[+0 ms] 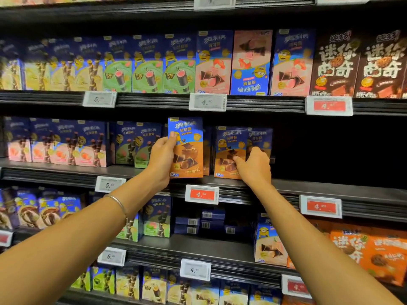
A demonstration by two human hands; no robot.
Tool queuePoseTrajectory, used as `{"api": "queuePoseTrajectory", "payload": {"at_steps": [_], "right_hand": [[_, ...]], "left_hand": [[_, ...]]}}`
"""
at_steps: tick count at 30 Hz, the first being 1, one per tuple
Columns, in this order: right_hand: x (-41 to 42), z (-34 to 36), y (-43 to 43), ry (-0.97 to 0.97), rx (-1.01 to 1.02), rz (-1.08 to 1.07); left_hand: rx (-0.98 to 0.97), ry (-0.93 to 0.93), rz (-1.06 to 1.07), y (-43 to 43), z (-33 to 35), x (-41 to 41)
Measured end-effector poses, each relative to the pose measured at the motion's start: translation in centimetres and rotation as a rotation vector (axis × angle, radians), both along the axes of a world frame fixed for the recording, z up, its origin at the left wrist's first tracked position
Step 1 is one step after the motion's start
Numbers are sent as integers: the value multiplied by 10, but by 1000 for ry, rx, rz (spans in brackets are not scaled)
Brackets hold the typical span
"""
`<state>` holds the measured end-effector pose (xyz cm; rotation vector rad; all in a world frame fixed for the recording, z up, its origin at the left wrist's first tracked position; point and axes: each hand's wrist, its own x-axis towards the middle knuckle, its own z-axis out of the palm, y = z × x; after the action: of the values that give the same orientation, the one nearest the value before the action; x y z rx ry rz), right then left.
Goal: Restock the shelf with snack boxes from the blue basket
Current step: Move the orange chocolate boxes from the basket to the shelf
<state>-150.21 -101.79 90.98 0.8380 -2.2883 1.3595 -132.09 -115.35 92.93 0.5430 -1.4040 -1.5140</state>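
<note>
Your left hand [161, 160] clamps an orange box [189, 150] by its left edge, thumb on the front, holding it upright at the front lip of the middle shelf [330, 188]. Your right hand [256, 167] grips a second box [226, 148] standing just beside it, thumb across its face. Both arms reach forward, nearly straight.

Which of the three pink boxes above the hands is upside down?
The middle pink box: its lettering is inverted and its blue band sits at the bottom, while the left pink box and right pink box have blue on top.
</note>
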Motion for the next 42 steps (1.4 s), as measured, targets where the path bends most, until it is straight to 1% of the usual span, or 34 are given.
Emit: {"api": "queuePoseTrajectory", "payload": {"at_steps": [5,12,15,17,18,19,21,23,25,27,30,32,35,37,40,42], "right_hand": [[3,1,-11,32,44,-39],[4,1,-17,21,32,-44],[6,1,-13,5,7,-37],[11,-1,-6,66,-35,-61],[15,-1,-2,106,-89,-45],[20,0,3,126,-163,19],[32,4,9,81,-283,234],[44,11,15,-17,-260,385],[50,17,21,-119,-214,472],[49,18,29,-156,-181,499],[39,19,42,-196,-166,476],[26,19,50,-236,-202,452],[2,19,64,-268,-272,342],[-11,16,70,-263,-299,249],[-23,11,74,-198,-265,115],[-28,7,73,-180,-245,61]], "left_hand": [[-11,3,-12,-6,0,7],[-24,5,-27,-9,0,10],[-19,13,-39,-8,0,8],[-12,15,-50,-6,0,5],[-9,17,-56,-5,0,2],[-7,17,-65,-2,-1,-1],[-4,20,-89,6,-1,-8],[-5,32,-129,19,1,-19],[-8,44,-160,33,4,-30],[-32,39,-173,46,5,-39],[-74,19,-197,58,5,-51],[-143,-26,-143,62,4,-53],[-380,-118,140,51,-1,-51],[-478,-190,293,41,-5,-45],[-494,-373,393,32,-10,-42],[-480,-459,390,29,-12,-44]]}}
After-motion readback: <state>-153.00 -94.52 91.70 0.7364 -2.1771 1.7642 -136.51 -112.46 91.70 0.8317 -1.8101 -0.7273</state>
